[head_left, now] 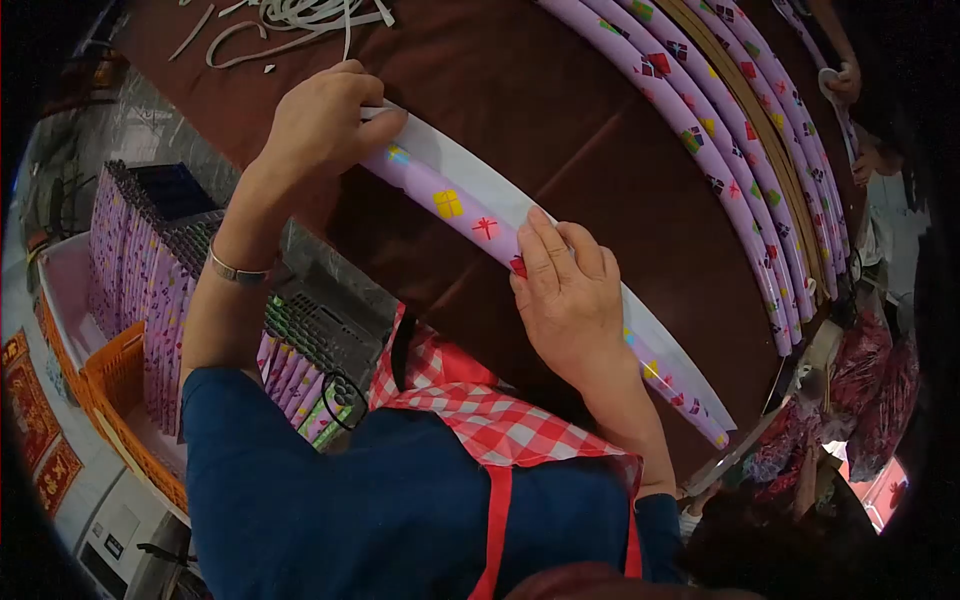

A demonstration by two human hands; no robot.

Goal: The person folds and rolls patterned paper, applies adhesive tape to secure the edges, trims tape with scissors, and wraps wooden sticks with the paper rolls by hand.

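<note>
Here, a long paper strip (450, 205), purple with printed gift boxes on one side and white along its other edge, lies slantwise near the front of a table (600, 180) covered in brown cloth. The left hand (325, 120), with a metal bracelet (237, 272) on its wrist, pinches the strip's upper end between thumb and curled fingers. The right hand (568, 300) rests across the middle of the strip, fingers laid over it; I cannot tell whether it grasps the paper or only presses. Near the left hand, beyond it, sits a heap of white ribbons (305, 15). Over on the right lie more purple strips (690, 130) with a brown strip (757, 100) between them, and another person's hand (845, 85) shows beside these. An orange basket (115, 368) stands left of the table, next to upright purple pieces (168, 290)
</note>
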